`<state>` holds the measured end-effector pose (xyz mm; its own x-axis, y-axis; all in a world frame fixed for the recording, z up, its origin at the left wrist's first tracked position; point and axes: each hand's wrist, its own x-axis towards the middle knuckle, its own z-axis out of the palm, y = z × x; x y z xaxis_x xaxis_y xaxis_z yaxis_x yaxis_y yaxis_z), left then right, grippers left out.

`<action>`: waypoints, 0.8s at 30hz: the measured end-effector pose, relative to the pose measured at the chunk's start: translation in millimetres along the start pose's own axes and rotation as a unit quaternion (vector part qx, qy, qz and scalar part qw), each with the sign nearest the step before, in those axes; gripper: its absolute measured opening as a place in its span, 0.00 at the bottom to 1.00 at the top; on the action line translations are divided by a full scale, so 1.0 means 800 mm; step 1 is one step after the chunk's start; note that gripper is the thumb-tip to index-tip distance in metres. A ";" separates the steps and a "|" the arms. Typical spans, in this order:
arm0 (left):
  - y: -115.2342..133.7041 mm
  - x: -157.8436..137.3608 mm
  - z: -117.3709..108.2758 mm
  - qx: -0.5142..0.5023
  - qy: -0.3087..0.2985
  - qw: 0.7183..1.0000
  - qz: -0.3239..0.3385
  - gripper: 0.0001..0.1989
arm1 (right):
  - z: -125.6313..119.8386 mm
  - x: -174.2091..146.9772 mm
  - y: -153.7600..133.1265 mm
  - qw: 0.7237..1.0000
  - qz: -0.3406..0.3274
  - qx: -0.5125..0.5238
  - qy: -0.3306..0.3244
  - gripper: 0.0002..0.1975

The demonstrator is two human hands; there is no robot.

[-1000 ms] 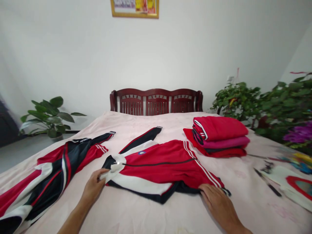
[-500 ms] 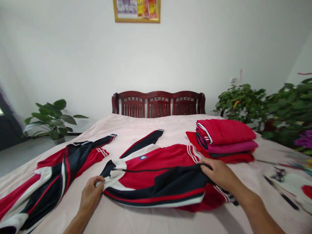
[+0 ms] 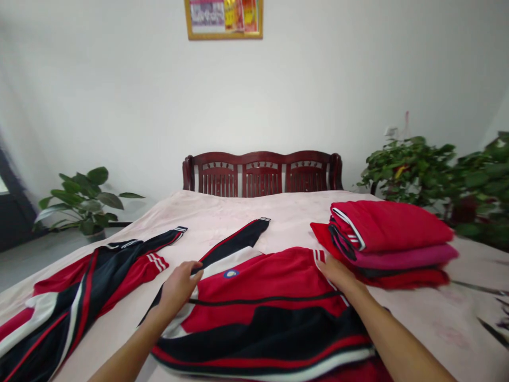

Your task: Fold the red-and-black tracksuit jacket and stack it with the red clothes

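Left hand [image 3: 178,286] at the red jacket's [image 3: 270,278] shoulder, thumb and forefinger parted; right hand [image 3: 338,271] at hem, grip indeterminable. Pot [image 3: 94,236] contains leafy plant [image 3: 71,198].

head-worn view — faces forward and down; bed [image 3: 294,228] close below; headboard [image 3: 262,175] farther off, centred

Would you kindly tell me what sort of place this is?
Most likely a bedroom: there is a carved wooden headboard by the wall, a pale pink sheet spread before it, and a jacket and a stack of folded clothes lying on that sheet.
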<state>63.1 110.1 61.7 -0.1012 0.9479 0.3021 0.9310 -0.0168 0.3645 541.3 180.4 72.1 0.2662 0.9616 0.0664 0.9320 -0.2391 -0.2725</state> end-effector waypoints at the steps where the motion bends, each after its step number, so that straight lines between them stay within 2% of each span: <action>1: 0.017 0.018 0.009 0.015 -0.017 1.000 0.001 0.16 | 0.006 0.011 -0.006 1.000 0.027 0.000 -0.005 0.26; 5: 0.078 0.072 0.059 0.052 -0.041 0.998 0.011 0.20 | 0.033 0.028 -0.021 0.994 0.105 -0.012 0.012 0.29; 8: 0.109 0.096 0.101 0.056 -0.040 0.997 0.030 0.25 | 0.050 0.026 -0.022 0.994 0.099 -0.017 0.033 0.29; 10: 0.120 0.109 0.122 0.059 -0.045 0.997 0.035 0.21 | 0.053 0.025 -0.018 0.995 0.090 -0.014 0.027 0.27; 13: 0.121 0.132 0.136 0.065 -0.041 0.997 0.016 0.14 | 0.045 0.029 -0.010 0.997 0.072 -0.008 0.032 0.26; 16: 0.110 0.160 0.137 0.080 -0.001 0.996 -0.030 0.18 | 0.036 0.035 -0.006 0.996 0.023 -0.016 0.082 0.24; 18: 0.104 0.173 0.139 0.091 0.018 0.995 -0.044 0.20 | 0.037 0.039 -0.007 0.995 0.005 -0.038 0.088 0.24; 22: 0.101 0.167 0.153 0.111 0.024 0.993 -0.024 0.17 | 0.051 0.047 -0.007 0.997 0.022 -0.071 0.032 0.22; 24: 0.099 0.154 0.156 0.118 0.033 0.992 0.001 0.20 | 0.055 0.050 -0.004 0.997 0.019 -0.074 0.014 0.23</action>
<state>168.1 264.9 17.5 -0.1155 0.9247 0.3627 0.9867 0.0648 0.1492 538.5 225.6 33.7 0.3065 0.9480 0.0862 0.9468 -0.2943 -0.1301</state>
